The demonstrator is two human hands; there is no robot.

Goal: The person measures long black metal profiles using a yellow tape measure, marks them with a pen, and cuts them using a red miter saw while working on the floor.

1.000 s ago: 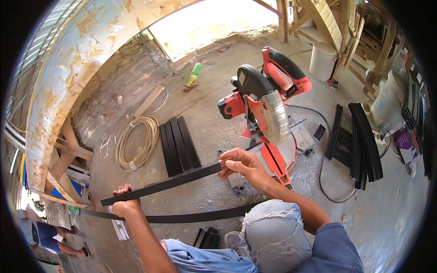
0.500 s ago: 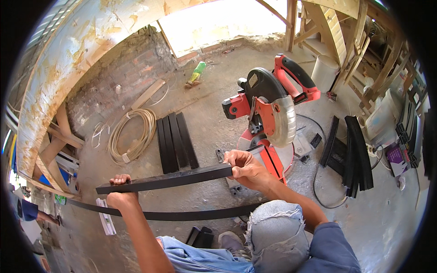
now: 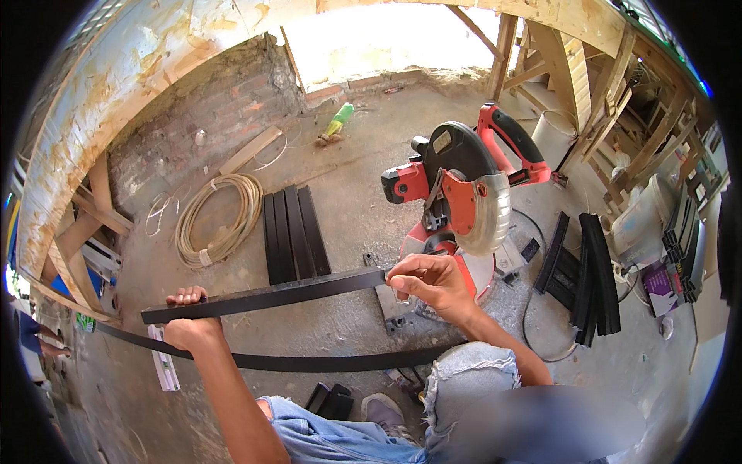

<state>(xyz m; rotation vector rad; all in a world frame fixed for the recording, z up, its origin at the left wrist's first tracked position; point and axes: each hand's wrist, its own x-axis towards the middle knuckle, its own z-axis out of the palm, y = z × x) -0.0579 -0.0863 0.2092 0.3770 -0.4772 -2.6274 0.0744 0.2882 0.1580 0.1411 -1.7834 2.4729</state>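
A straight black bar (image 3: 263,298), apparently a length of profile, is held slantwise over the floor in front of me. My left hand (image 3: 193,325) is closed round its left end, with fingers over the far side. At the bar's right end, my right hand (image 3: 437,286) has thumb and fingers pinched together. Its fingertips are right beside the bar's end; what lies between them is too small to make out. Beyond that hand stands a red and black mitre saw (image 3: 460,182). Below the bar, a longer black strip (image 3: 309,362) runs across the floor.
Several black bars (image 3: 294,236) lie side by side beyond the held bar, next to a coiled hose (image 3: 216,220). More black profiles (image 3: 591,271) lie at right near a cable and a purple box (image 3: 661,290). A green bottle (image 3: 340,117) lies farther back.
The bar and my left hand have shifted slightly left. My right hand's fingers have drawn off the bar's right end into a pinch beside it. The view has tilted a little.
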